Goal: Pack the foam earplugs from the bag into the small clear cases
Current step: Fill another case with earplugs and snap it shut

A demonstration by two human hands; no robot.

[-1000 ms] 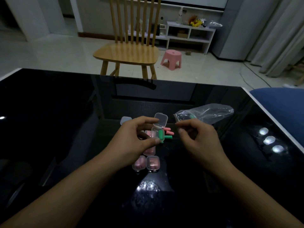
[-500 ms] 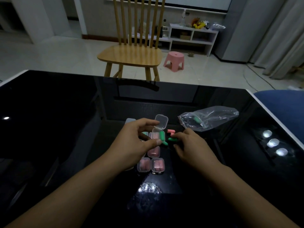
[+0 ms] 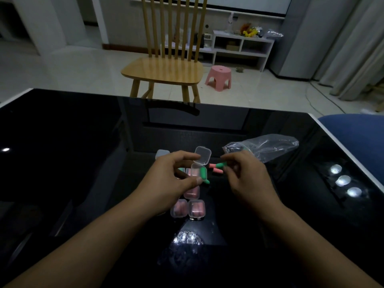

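Bag [image 3: 270, 147] contents unclear, cases [image 3: 188, 207] part-hidden

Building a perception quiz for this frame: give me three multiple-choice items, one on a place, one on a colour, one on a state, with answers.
1. Where does the plastic bag lie?
A. right of the hands
B. on the chair
C. left of the hands

2. What colour is the earplug pinched in the right hand?
A. yellow
B. green
C. blue

3. The open case held by the left hand has its lid:
A. snapped shut
B. missing
C. flipped up

Answers: 1 A, the bag rests on the black table at the right. 2 B, it shows green between the fingertips. 3 C, the lid stands raised above the base.
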